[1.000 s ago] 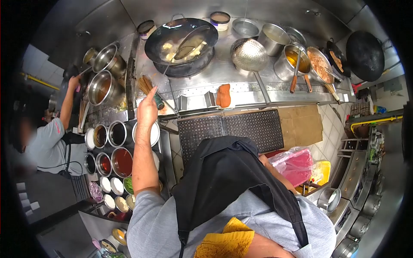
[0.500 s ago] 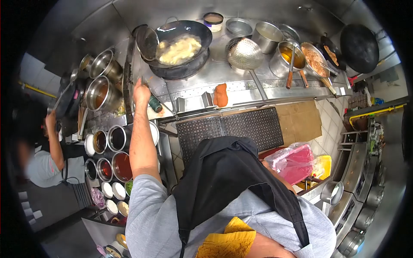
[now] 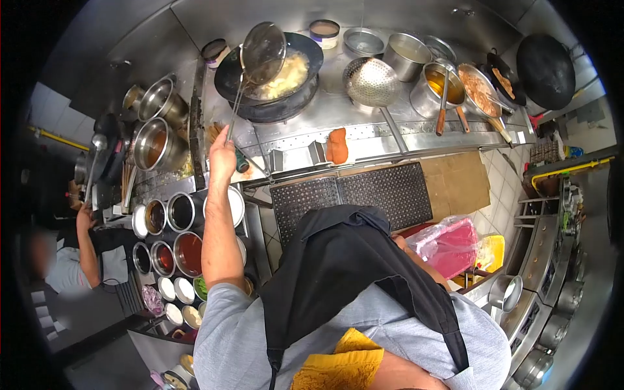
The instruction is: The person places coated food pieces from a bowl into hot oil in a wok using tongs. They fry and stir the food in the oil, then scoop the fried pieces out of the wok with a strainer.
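Observation:
My left hand (image 3: 223, 159) is closed round the handle of a wire strainer (image 3: 263, 53). The strainer's round mesh is raised and tilted over the left part of a black wok (image 3: 224, 77). Pale yellow pieces of food (image 3: 289, 77) lie in bubbling liquid in the wok. Beside my left hand, a green-wrapped bundle of thin sticks (image 3: 240, 161) rests on the stove's front ledge. My right hand (image 3: 398, 242) shows only in small part past the black apron; its fingers are hidden.
A perforated ladle (image 3: 372, 82), pots and an orange cloth (image 3: 337, 146) are on the steel stove (image 3: 312, 123). Sauce containers (image 3: 188, 253) stand at the left. Another person (image 3: 71, 266) holds a ladle (image 3: 97, 146) at far left. A pink tub (image 3: 455, 250) is at lower right.
The strainer has swung from the wok's left edge to above the wok, and my left hand has moved slightly right. The other person's hand and ladle have moved a little.

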Action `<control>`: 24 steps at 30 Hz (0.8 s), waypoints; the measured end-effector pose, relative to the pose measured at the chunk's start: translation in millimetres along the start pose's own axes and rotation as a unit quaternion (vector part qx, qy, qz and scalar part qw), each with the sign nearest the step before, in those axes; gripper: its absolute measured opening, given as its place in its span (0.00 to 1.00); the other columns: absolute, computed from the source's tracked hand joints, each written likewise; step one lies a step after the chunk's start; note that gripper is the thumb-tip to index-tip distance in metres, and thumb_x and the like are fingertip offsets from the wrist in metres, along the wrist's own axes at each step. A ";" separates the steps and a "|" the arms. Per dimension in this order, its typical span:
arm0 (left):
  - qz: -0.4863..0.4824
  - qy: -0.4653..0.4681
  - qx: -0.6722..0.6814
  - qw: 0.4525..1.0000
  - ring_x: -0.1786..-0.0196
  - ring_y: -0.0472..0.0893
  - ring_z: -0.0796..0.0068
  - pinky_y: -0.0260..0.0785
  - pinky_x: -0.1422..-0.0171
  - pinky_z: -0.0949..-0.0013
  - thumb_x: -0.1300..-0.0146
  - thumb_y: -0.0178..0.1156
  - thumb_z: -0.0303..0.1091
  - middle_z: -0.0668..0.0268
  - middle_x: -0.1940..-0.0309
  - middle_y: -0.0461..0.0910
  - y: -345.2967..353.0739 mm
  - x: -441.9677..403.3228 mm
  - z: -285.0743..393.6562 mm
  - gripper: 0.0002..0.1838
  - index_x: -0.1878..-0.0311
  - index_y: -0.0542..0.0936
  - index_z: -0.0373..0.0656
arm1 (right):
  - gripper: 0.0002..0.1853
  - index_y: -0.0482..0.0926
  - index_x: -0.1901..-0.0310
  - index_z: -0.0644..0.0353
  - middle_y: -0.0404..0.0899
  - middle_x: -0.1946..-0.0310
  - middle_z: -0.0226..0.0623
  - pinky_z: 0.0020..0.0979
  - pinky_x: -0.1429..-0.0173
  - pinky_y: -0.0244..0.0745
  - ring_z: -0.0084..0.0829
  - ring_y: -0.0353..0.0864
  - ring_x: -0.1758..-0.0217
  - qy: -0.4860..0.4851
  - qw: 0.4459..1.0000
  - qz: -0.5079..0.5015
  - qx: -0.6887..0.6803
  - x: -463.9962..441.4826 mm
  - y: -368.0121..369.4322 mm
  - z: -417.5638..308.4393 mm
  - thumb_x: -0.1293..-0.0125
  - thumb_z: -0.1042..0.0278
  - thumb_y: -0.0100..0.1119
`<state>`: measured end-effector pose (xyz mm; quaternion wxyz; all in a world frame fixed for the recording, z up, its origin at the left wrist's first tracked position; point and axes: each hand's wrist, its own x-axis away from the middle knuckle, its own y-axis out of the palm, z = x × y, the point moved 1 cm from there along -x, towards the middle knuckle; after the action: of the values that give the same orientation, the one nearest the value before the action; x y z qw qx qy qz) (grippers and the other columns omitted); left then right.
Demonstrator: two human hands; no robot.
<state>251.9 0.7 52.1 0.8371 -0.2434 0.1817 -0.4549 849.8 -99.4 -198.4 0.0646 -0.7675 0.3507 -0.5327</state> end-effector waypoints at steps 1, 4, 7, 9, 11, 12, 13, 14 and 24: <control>-0.007 0.031 -0.012 0.999 0.39 0.75 0.58 0.62 0.34 0.67 0.34 0.49 0.24 0.46 0.43 0.76 -4.3 10.9 22.7 0.23 0.35 0.70 0.41 | 0.18 0.81 0.51 0.56 0.83 0.55 0.42 0.34 0.43 0.70 0.37 0.81 0.49 -0.008 0.999 0.012 -0.041 -13.4 5.8 15.1 0.35 0.57 0.51; -0.007 0.061 -0.058 0.996 0.41 0.77 0.56 0.64 0.36 0.67 0.34 0.49 0.25 0.47 0.45 0.77 1.7 29.0 38.6 0.23 0.35 0.70 0.41 | 0.20 0.79 0.50 0.67 0.82 0.52 0.44 0.32 0.45 0.71 0.36 0.80 0.47 -0.119 0.992 0.024 -0.042 -61.1 18.9 59.5 0.34 0.59 0.55; -0.027 0.041 -0.063 0.997 0.50 0.80 0.55 0.70 0.45 0.63 0.33 0.49 0.26 0.48 0.49 0.79 5.4 44.8 41.8 0.23 0.34 0.70 0.47 | 0.18 0.79 0.50 0.66 0.82 0.52 0.43 0.30 0.45 0.71 0.35 0.80 0.49 -0.174 0.983 0.014 -0.048 -87.4 27.1 82.0 0.34 0.62 0.54; -0.050 0.031 -0.072 0.996 0.62 0.81 0.56 0.72 0.56 0.57 0.36 0.51 0.25 0.49 0.59 0.81 8.1 49.5 37.7 0.25 0.35 0.71 0.52 | 0.18 0.79 0.49 0.65 0.82 0.51 0.42 0.29 0.44 0.71 0.36 0.80 0.49 -0.155 0.987 0.015 -0.027 -93.6 31.8 89.3 0.34 0.62 0.54; -0.036 0.072 -0.128 0.988 0.62 0.81 0.55 0.72 0.56 0.56 0.38 0.51 0.24 0.49 0.61 0.81 6.7 52.3 31.4 0.26 0.36 0.72 0.51 | 0.19 0.78 0.48 0.64 0.82 0.50 0.41 0.29 0.43 0.71 0.36 0.80 0.48 -0.125 0.992 0.002 0.015 -68.6 22.4 66.6 0.34 0.61 0.53; -0.020 0.114 -0.185 0.976 0.63 0.81 0.53 0.72 0.56 0.54 0.40 0.51 0.23 0.50 0.63 0.80 5.8 52.5 29.1 0.26 0.36 0.73 0.51 | 0.20 0.78 0.47 0.64 0.81 0.49 0.41 0.29 0.43 0.71 0.36 0.80 0.48 -0.112 0.993 -0.012 0.035 -39.4 9.6 37.6 0.35 0.59 0.54; -0.022 0.114 -0.184 0.976 0.63 0.81 0.53 0.72 0.56 0.54 0.40 0.51 0.23 0.50 0.63 0.80 4.6 51.0 24.6 0.26 0.36 0.73 0.51 | 0.21 0.78 0.47 0.64 0.81 0.48 0.41 0.29 0.42 0.71 0.36 0.80 0.47 -0.100 0.993 -0.027 0.056 -2.0 -7.1 -2.9 0.35 0.58 0.54; -0.012 0.105 -0.217 0.970 0.62 0.81 0.51 0.72 0.56 0.53 0.41 0.51 0.22 0.50 0.63 0.80 3.2 48.7 19.1 0.27 0.37 0.73 0.51 | 0.21 0.78 0.47 0.64 0.81 0.48 0.41 0.29 0.42 0.71 0.36 0.80 0.47 -0.099 0.993 -0.027 0.054 15.6 -14.6 -18.9 0.35 0.58 0.54; 0.096 0.104 -0.132 0.981 0.51 0.82 0.50 0.73 0.49 0.59 0.36 0.48 0.20 0.46 0.53 0.80 12.1 60.0 9.4 0.26 0.35 0.72 0.50 | 0.19 0.82 0.55 0.62 0.83 0.61 0.41 0.39 0.58 0.79 0.38 0.83 0.58 0.029 0.993 0.059 -0.098 -41.8 35.7 65.0 0.39 0.56 0.54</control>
<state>296.2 -42.4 47.9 0.8141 -0.2844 0.3487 -0.3671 881.4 -118.5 -275.1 0.0096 -0.7322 0.4477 -0.5132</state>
